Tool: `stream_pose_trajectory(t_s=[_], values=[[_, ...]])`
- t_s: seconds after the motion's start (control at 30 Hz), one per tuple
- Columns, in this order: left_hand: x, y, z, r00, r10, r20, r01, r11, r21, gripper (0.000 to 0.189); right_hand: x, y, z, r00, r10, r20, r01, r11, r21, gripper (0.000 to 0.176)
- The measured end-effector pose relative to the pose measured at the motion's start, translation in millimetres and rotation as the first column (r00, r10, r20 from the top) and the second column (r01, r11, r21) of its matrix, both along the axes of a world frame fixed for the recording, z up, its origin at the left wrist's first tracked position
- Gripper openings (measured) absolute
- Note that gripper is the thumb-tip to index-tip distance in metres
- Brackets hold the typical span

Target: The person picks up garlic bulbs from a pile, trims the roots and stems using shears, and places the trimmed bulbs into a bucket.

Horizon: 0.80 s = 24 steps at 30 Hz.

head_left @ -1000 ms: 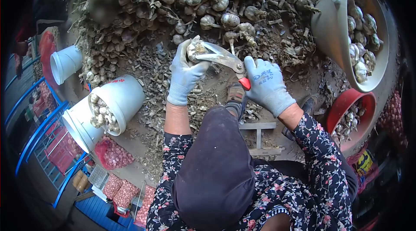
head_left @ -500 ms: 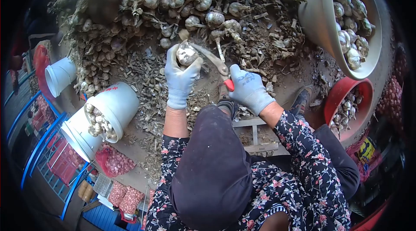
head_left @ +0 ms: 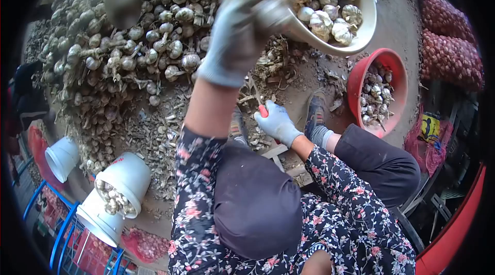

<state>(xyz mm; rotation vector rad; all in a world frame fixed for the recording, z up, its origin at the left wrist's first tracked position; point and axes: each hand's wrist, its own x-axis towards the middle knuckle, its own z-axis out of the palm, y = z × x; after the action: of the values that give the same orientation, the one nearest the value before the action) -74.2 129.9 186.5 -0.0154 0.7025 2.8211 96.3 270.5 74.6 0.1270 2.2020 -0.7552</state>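
Observation:
My left hand (head_left: 240, 32), in a pale work glove, is raised beside the pale bucket (head_left: 367, 12) that holds several garlic bulbs (head_left: 320, 23). Motion smears its fingers, so whether a bulb is in them cannot be made out. Lower down, my gloved right hand (head_left: 281, 123) is closed round the red handle of the pruning shears (head_left: 263, 111). Their blade points up toward the litter, partly hidden behind my left forearm. A large heap of untrimmed garlic (head_left: 134, 43) with stalks spreads across the upper left.
A red tub (head_left: 356, 81) with small garlic bulbs stands at the right. White buckets (head_left: 126, 177) lie tipped at the lower left. Net sacks (head_left: 446, 58) are stacked at the far right. Dry stalks and skins cover the ground around my feet.
My left hand, which held a garlic bulb before the shears, has swung up and right to the pale bucket. My right hand still grips the shears. The view has turned toward the right.

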Motion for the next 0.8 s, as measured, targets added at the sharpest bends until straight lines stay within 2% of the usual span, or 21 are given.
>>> stream_pose_trajectory(t_s=[0.03,0.07,0.1,0.17,0.2,0.23,0.27,0.3,0.33,0.37,0.4,0.43,0.47,0.5,0.57,0.6,0.63,0.67,0.7,0.77,0.8], values=[[-4.7,18.2,16.3,0.994,0.104,-0.025,-0.106,0.987,-0.119,0.025,-0.4,1.6,-0.4,1.0,-0.019,-0.002,0.019,1.0,-0.001,0.04],[-7.7,30.3,2.7,0.962,0.238,-0.132,-0.27,0.894,-0.357,0.022,-3.3,2.3,4.6,0.999,-0.048,0.01,0.048,0.998,-0.026,0.04],[-7.1,32.5,-30.2,0.914,0.326,-0.24,-0.405,0.713,-0.572,0.02,-5.4,3.1,-0.9,0.996,-0.076,0.05,0.079,0.995,-0.056,0.04],[27.3,8.3,-40.3,0.933,0.359,-0.038,-0.227,0.5,-0.836,0.019,-6.4,4.0,-4.3,0.998,-0.062,-0.013,0.062,0.998,0.002,0.037],[50.4,-10.3,-67.2,0.957,0.265,-0.122,-0.195,0.272,-0.942,0.017,-7.0,7.4,-8.3,0.998,-0.058,-0.023,0.057,0.998,-0.018,0.036],[75.2,-28.6,-92.0,0.969,0.119,-0.217,-0.232,0.125,-0.965,0.019,-6.7,11.7,-12.7,0.998,-0.063,-0.027,0.062,0.998,-0.031,0.036],[109.0,-47.9,-116.2,0.998,-0.054,0.029,0.026,-0.055,-0.998,0.023,-7.0,15.1,-19.4,0.998,-0.054,-0.027,0.054,0.998,-0.019,0.034],[145.8,-67.1,-147.1,0.926,-0.165,0.341,0.307,-0.201,-0.93,0.031,-6.5,16.5,-24.6,0.999,-0.051,-0.015,0.05,0.999,-0.019,0.034],[170.1,-76.8,-151.8,0.805,-0.12,0.581,0.498,-0.396,-0.772,0.031,-6.7,16.1,-31.8,0.999,-0.033,-0.017,0.033,0.999,-0.005,0.034],[192.7,-89.5,-169.3,0.756,-0.001,0.654,0.61,-0.36,-0.706,0.03,-7.7,14.2,-35.2,0.999,-0.012,-0.029,0.013,1.0,0.009,0.033],[204.3,-96.7,-172.1,0.774,0.186,0.606,0.633,-0.262,-0.728,0.027,-9.8,8.9,-32.1,0.999,0.009,-0.041,-0.009,1.0,0.002,0.033],[208.1,-107.3,-179.4,0.745,0.424,0.514,0.578,-0.028,-0.815,0.019,-9.1,5.1,-32.8,0.999,0.014,-0.032,-0.014,1.0,0.004,0.033],[206.7,-121.7,-189.3,0.654,0.621,0.431,0.341,0.267,-0.902,0.01,-9.4,0.3,-34.6,0.997,0.05,-0.051,-0.05,0.999,-0.002,0.033],[192.5,-135.5,-187.0,0.556,0.765,0.325,0.142,0.298,-0.944,0.012,-10.8,-4.3,-36.5,0.994,0.085,-0.073,-0.086,0.996,-0.01,0.033],[161.4,-165.5,-188.2,0.295,0.91,0.291,-0.201,0.357,-0.912,0.011,-12.8,-14.1,-35.5,0.996,0.071,-0.051,-0.074,0.996,-0.056,0.032],[145.5,-178.5,-184.4,0.305,0.908,0.287,-0.131,0.339,-0.932,0.015,-14.3,-20.2,-30.7,0.996,0.078,-0.05,-0.082,0.993,-0.089,0.032],[131.2,-190.1,-196.2,0.435,0.878,0.201,0.166,0.141,-0.976,0.027,-14.3,-25.0,-27.8,0.995,0.084,-0.048,-0.09,0.989,-0.119,0.031],[125.6,-218.3,-231.6,0.645,0.706,0.291,0.469,-0.066,-0.881,0.047,-13.3,-28.3,-28.0,0.99,0.116,-0.074,-0.124,0.985,-0.117,0.031],[119.0,-234.7,-272.3,0.742,0.604,0.291,0.513,-0.231,-0.827,0.067,-13.3,-31.1,-28.4,0.99,0.118,-0.072,-0.126,0.986,-0.112,0.031],[103.6,-232.2,-267.4,0.709,0.615,0.345,0.577,-0.226,-0.785,0.07,-12.4,-36.7,-27.3,0.983,0.174,-0.057,-0.179,0.978,-0.105,0.031],[102.3,-233.5,-267.4,0.756,0.504,0.416,0.588,-0.245,-0.771,0.066,-12.7,-39.5,-24.4,0.982,0.181,-0.046,-0.185,0.976,-0.111,0.032]])
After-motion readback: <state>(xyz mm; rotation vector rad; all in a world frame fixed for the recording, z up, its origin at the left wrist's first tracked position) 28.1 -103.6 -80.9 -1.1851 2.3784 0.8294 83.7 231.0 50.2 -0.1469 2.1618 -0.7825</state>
